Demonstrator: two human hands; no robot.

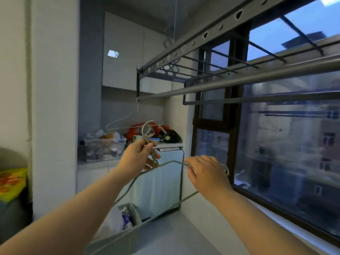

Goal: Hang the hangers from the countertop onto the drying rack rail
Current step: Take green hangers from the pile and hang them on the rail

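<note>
Countertop (184, 232) below, hanger (128, 187) in left fingers (145, 142)

held hanger (166, 163) is pale green, rail (239, 82) plain grey, hung hanger (125, 122) white, window frame (237, 41) dark brown.

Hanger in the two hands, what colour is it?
The hanger is pale green. The head view, the only one, shows it best.

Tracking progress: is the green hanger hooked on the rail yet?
No, the left hand holds the green hanger well below the rail.
</note>
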